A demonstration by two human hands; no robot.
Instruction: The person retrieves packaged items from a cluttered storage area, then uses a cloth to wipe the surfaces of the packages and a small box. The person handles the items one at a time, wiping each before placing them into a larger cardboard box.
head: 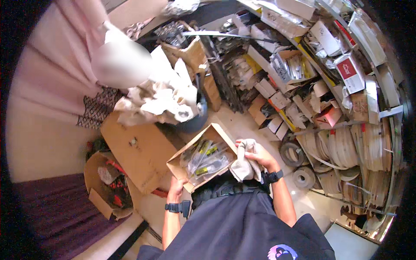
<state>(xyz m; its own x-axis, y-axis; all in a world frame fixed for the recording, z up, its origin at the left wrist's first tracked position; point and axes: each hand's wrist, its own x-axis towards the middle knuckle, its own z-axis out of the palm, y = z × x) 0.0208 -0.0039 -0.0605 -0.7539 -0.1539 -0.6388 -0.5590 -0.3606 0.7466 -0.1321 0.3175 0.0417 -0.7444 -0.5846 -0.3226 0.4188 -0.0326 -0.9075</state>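
Note:
A small open cardboard box point(175, 167) is held tilted in front of my waist. My left hand point(178, 187) grips its lower left corner. Inside lie several clear plastic packets point(204, 157) with yellow and black labels; what they contain is too small to tell. At the box's right end, my right hand point(260, 156) clasps a crumpled off-white cloth point(245, 162), which hangs down toward my belt. Some of that hand's fingers are hidden behind the cloth, so I cannot tell if they also touch the box.
A large closed carton point(139, 152) stands left of me, beside an open carton point(105, 185) of red and black items. Crumpled off-white sheeting point(159, 100) is heaped ahead. Shelves to the right carry boxes point(351, 73) and coiled strip rolls point(344, 149). Round rolls point(304, 177) rest near the floor.

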